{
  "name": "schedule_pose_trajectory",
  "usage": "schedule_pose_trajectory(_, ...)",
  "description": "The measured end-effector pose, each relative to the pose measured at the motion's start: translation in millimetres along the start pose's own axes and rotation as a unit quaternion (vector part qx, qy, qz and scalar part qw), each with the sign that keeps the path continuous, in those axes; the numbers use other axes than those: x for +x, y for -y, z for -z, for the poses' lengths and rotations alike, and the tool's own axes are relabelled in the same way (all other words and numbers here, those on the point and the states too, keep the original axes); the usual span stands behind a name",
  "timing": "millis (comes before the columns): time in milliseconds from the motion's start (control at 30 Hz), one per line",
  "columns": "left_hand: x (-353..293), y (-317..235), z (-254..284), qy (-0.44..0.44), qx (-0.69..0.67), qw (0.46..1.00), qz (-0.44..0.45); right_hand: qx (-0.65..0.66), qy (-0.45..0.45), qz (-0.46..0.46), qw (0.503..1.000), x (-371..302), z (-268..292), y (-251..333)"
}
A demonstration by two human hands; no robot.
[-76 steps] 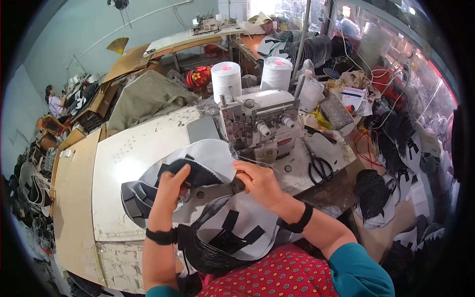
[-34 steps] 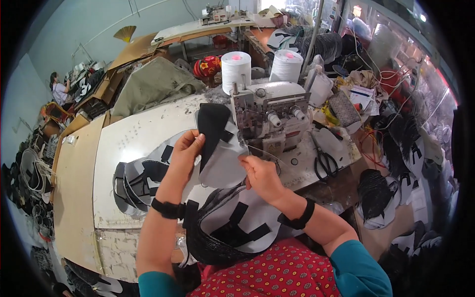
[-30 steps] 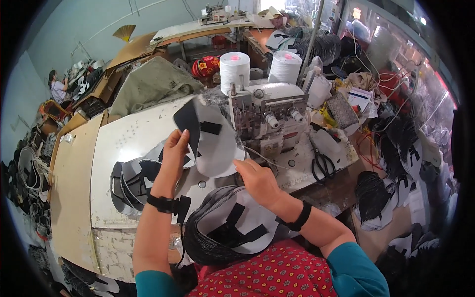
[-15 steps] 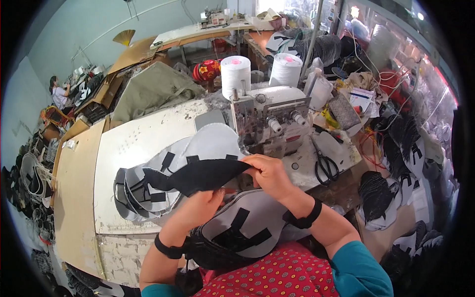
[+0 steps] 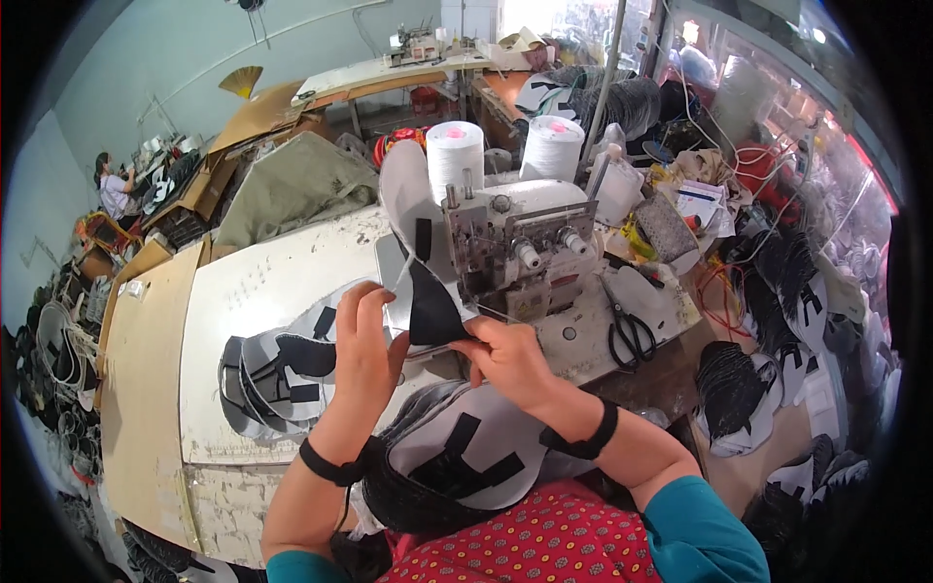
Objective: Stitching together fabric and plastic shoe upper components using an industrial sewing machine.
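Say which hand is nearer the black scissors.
Right hand: it pinches the fabric piece, to the left of the black scissors. The left hand is farther left, beside that piece.

Fabric piece (image 5: 433, 309): black/grey. Thread cones (image 5: 455, 157): white, pink tops. Apron (image 5: 530, 544): red, grey-and-yellow medallion print. Sleeves (image 5: 705, 534): teal.

Bright glare at upper right, pale sheen on the white tabletop (image 5: 248, 301), strong fisheye bending, blackened corners

A sewing machine (image 5: 505, 225), thread cones (image 5: 455, 160) and stacked fabric pieces (image 5: 731, 396) mark a workshop.
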State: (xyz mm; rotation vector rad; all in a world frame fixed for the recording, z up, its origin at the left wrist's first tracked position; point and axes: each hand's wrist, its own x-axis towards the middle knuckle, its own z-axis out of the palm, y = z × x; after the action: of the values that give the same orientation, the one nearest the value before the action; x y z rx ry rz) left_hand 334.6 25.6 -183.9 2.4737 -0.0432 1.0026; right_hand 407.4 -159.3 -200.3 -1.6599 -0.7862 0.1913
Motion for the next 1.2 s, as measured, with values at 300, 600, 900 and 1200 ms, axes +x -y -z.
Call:
schedule_pose_trajectory(300, 11, 12, -24, 0.185, -0.311, 0.9, 0.245, 0.085, 0.009, -0.098, 0.991, -13, 13, -6)
schedule_pose_trajectory(600, -16, 47, -19, 0.096, -0.596, 0.755, 0.257, -0.003, 0.062, 0.024, 0.998, -46, 23, -21)
schedule_pose_trajectory(900, 6, 68, -40, 0.046, -0.47, 0.829, 0.299, -0.001, 0.014, 0.031, 0.999, -22, 9, -48)
schedule_pose_trajectory(1200, -7, 64, -4, 0.069, -0.39, 0.785, 0.476, -0.084, -0.024, 0.085, 0.993, -8, 10, -51)
